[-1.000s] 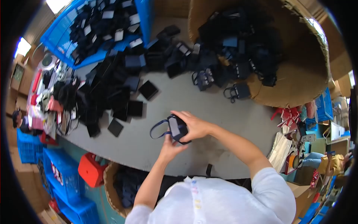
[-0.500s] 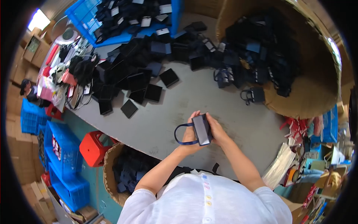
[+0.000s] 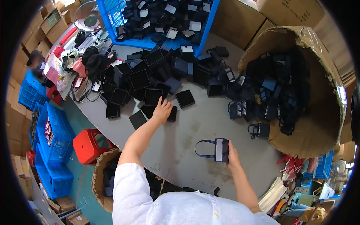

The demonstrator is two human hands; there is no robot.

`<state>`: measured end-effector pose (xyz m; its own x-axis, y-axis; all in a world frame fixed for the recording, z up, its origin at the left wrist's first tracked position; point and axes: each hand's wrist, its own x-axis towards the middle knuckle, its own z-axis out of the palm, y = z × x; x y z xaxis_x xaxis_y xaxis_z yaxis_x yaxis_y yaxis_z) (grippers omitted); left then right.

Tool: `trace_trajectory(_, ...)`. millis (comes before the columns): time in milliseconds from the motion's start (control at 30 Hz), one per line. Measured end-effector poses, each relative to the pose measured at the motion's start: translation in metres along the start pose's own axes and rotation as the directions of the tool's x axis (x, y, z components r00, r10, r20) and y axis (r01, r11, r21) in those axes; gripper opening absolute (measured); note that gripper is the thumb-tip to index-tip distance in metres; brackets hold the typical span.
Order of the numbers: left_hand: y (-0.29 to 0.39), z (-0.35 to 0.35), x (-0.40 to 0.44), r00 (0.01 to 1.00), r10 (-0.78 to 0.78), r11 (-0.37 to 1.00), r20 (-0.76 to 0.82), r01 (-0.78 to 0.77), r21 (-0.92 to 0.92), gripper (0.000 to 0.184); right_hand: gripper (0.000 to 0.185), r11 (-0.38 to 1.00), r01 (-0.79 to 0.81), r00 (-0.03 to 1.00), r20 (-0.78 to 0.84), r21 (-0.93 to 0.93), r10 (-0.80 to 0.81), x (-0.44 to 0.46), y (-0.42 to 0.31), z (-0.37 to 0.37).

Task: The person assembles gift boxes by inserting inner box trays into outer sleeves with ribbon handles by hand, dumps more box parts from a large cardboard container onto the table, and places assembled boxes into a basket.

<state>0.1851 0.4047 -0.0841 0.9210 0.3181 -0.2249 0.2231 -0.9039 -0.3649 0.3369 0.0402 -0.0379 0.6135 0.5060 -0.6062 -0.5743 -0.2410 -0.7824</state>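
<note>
My right hand (image 3: 234, 155) holds a small dark box (image 3: 224, 150) by its right side, low over the grey table (image 3: 195, 157). A pale strip runs down its left part, and a dark ribbon loop (image 3: 204, 149) sticks out to the left. My left hand (image 3: 162, 110) reaches to the pile of black open boxes, its fingertips at the edge of one black box (image 3: 153, 97). Whether the fingers grip it cannot be made out. Another black box (image 3: 185, 98) lies just right of that hand, and a flat black piece (image 3: 137, 120) lies below left.
A blue crate (image 3: 201, 37) of dark boxes stands at the back. On the right a large cardboard carton (image 3: 296, 144) lies open with dark looped boxes. Bags and cables lie at the left. A red stool (image 3: 88, 146) and another carton (image 3: 98, 187) stand below the table edge.
My left hand has let go of the looped box and moved up and left to the pile. My right hand keeps the box, now further right. The view has shifted.
</note>
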Motion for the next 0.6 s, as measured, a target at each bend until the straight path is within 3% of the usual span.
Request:
trace_trajectory(100, 0.027, -0.008, -0.023, 0.996, -0.085, 0.895, -0.027, 0.065, -0.442, 0.096, 0.061, 1.0, -0.019, 0.995, -0.094, 0.022, 0.021, -0.003, 0.001, -0.008)
trace_trajectory(133, 0.041, -0.017, -0.033, 0.998, -0.063, 0.899, -0.022, 0.047, -0.434, 0.096, 0.061, 0.999, -0.015, 0.996, -0.085, 0.033, 0.018, -0.003, -0.004, -0.009)
trace_trajectory(167, 0.055, -0.033, -0.047, 0.987, -0.149, 0.673, -0.059, 0.057, -0.737, 0.093, 0.062, 0.999, -0.015, 0.997, -0.081, 0.047, 0.019, -0.004, -0.007, -0.01)
trace_trajectory(200, 0.067, -0.051, -0.058, 0.971, -0.235, 0.349, -0.048, 0.038, -0.936, 0.091, 0.061, 0.999, 0.034, 0.998, -0.053, 0.021, -0.033, 0.002, -0.001, -0.017)
trace_trajectory(233, 0.078, -0.073, -0.07, 0.981, -0.19, 0.348, -0.034, 0.035, -0.937, 0.091, 0.058, 0.999, 0.035, 0.997, -0.072, -0.005, -0.035, 0.003, 0.0, -0.018)
trace_trajectory(333, 0.101, -0.141, -0.097, 0.951, -0.16, 0.252, -0.263, -0.219, -0.943, 0.093, 0.051, 0.988, 0.118, 0.99, -0.071, -0.101, -0.126, -0.017, -0.018, 0.006)
trace_trajectory(433, 0.116, -0.16, -0.103, 0.965, -0.055, 0.323, -0.255, -0.225, -0.919, 0.09, 0.052, 0.976, 0.09, 0.987, -0.113, -0.196, -0.114, -0.044, -0.045, 0.029)
trace_trajectory(467, 0.118, -0.159, -0.102, 0.977, -0.042, 0.316, -0.209, -0.186, -0.93, 0.087, 0.052, 0.989, 0.067, 0.997, -0.013, -0.133, -0.07, -0.033, -0.035, 0.017)
trace_trajectory(500, 0.118, -0.16, -0.103, 0.976, -0.04, 0.324, -0.215, -0.191, -0.927, 0.087, 0.052, 0.989, 0.075, 0.997, -0.012, -0.126, -0.077, -0.027, -0.026, 0.016)
trace_trajectory(567, 0.124, -0.164, -0.105, 0.973, -0.028, 0.361, -0.228, -0.203, -0.91, 0.087, 0.049, 0.933, 0.247, 0.955, -0.1, -0.26, -0.28, -0.023, -0.011, 0.012)
trace_trajectory(600, 0.126, -0.166, -0.106, 0.965, -0.031, 0.395, -0.262, -0.229, -0.889, 0.087, 0.05, 0.912, 0.253, 0.955, -0.065, -0.323, -0.288, -0.024, -0.01, 0.01)
